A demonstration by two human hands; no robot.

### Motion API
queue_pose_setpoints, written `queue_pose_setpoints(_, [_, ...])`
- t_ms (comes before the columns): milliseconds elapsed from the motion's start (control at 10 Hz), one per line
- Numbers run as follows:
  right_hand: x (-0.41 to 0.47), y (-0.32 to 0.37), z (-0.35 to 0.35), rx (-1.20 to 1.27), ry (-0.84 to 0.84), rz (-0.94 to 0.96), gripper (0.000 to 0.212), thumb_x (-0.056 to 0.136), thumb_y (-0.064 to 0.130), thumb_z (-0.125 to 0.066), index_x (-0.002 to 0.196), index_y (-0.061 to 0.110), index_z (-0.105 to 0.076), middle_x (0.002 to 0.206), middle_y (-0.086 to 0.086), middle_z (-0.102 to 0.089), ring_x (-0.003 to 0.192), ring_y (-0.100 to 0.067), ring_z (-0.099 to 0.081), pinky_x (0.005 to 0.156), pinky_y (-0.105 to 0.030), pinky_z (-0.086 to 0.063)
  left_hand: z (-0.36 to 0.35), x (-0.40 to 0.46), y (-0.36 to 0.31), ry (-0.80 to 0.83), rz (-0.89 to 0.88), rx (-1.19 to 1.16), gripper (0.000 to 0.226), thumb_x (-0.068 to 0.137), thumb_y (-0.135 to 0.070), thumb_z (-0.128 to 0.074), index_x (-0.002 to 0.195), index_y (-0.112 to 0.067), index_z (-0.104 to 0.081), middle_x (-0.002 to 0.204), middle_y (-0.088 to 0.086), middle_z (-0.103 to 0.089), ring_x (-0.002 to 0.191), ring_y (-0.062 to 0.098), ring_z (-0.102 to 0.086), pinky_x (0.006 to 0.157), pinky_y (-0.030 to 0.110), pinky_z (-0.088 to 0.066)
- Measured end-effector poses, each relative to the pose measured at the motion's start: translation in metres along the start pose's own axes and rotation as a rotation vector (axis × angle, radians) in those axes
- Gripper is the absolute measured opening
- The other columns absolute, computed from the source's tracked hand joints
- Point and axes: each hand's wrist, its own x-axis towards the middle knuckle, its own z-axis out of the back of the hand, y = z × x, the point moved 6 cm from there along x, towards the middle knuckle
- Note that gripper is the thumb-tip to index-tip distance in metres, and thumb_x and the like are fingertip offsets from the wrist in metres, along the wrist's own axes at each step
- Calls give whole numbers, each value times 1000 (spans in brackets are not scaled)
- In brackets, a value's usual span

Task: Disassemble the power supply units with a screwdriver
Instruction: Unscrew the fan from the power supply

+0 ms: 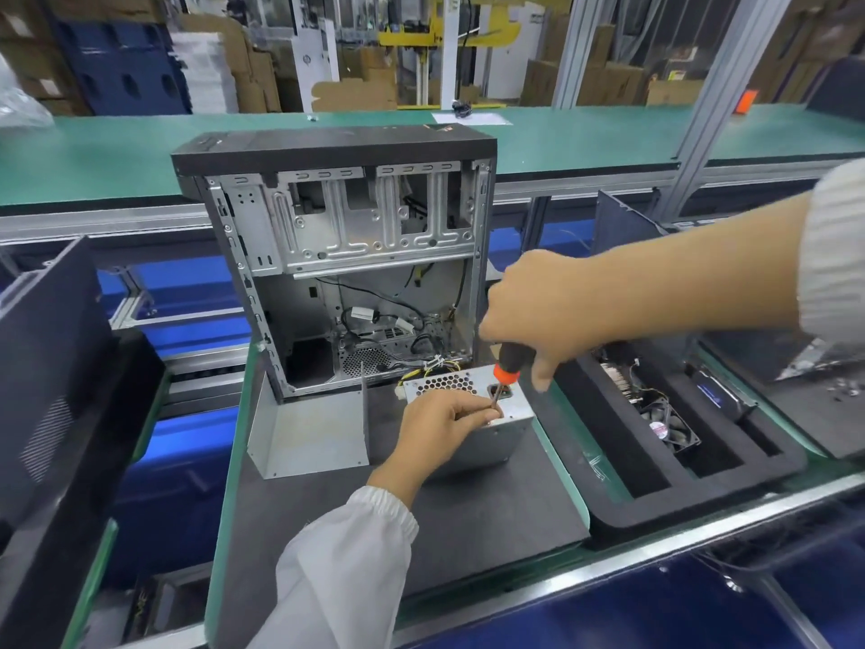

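Observation:
A silver power supply unit [487, 440] with a honeycomb vent lies on the dark mat in front of an open computer case [346, 255]. Its yellow and black cables run back into the case. My right hand [538, 316] grips the black and orange handle of a screwdriver [510, 363], which points steeply down at the unit's upper edge. My left hand [444, 428] rests on the unit and pinches the screwdriver's metal shaft near the tip. The tip itself is hidden behind my left fingers.
A bent sheet-metal cover [309, 433] stands left of the unit. A black foam tray [678, 442] at the right holds a fan and other parts. A dark case panel [51, 367] leans at the far left. A green conveyor belt [117, 152] runs behind the case.

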Motion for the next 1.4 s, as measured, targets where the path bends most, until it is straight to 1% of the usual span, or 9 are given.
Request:
queue_pose_setpoints(100, [-4,-28,-18,903,423,-304,56,88,62,-50,71,10,-55,50,0,-60,38,-13,-45,38,-16,-30,-1,-1,0,-41,3,63,12,88,-43,-68,91,-35,-77,89,-11,-73,84,7,-63,75,21,-47])
queue_pose_setpoints(200, [-1,-25,-18,853,428,-255,41,96,42,-48,76,8,-57,52,1,-56,42,-14,-46,43,-19,-35,-1,2,-2,-14,-11,83,10,87,-43,-69,89,-36,-76,74,-14,-70,68,-2,-56,59,13,-36])
queue_pose_setpoints(400, [-25,25,13,-537,-434,403,24,91,12,-51,113,16,-44,111,-6,-48,99,-26,-48,55,-30,-35,-5,5,-12,86,-173,33,16,92,-24,-66,83,-12,-72,69,0,-65,59,5,-49,59,22,-37])
queue_pose_setpoints(600, [-6,-14,-23,1028,622,-365,46,96,47,-48,86,4,-57,63,-6,-60,37,-12,-42,33,-15,-28,-9,5,-8,31,-218,83,21,93,-31,-64,79,-16,-68,66,2,-61,64,15,-50,62,28,-38])
queue_pose_setpoints(700, [-5,-11,-29,909,652,-272,34,99,32,-42,85,4,-55,61,-4,-52,36,-13,-38,33,-16,-26,-8,7,-9,24,-216,100,16,92,-34,-65,82,-22,-70,60,-7,-53,59,8,-44,57,27,-31])
queue_pose_setpoints(900, [-29,35,19,-628,-398,451,12,91,9,-46,96,14,-56,95,-4,-50,79,-23,-49,52,-31,-29,-6,4,-11,35,-215,49,13,93,-31,-64,87,-22,-71,51,-11,-45,54,0,-43,56,25,-29])
queue_pose_setpoints(1100, [-4,-17,-12,895,446,-330,44,92,47,-55,77,6,-52,61,-4,-58,40,-15,-43,36,-16,-29,-6,5,-13,17,-208,120,17,93,-35,-63,85,-21,-69,55,-8,-49,59,8,-42,58,26,-30])
queue_pose_setpoints(1200, [-6,-11,-25,1096,660,-309,40,97,39,-49,77,4,-55,57,-4,-56,33,-11,-33,32,-14,-22,-7,5,-14,34,-221,136,18,92,-37,-63,84,-22,-69,50,-12,-42,59,6,-41,56,24,-27])
queue_pose_setpoints(1400, [-25,35,15,-612,-359,442,15,90,5,-46,100,11,-56,98,-6,-50,74,-24,-48,51,-32,-31,-9,8,-11,75,-216,157,18,96,-34,-58,86,-23,-67,59,-10,-56,60,6,-47,61,30,-37])
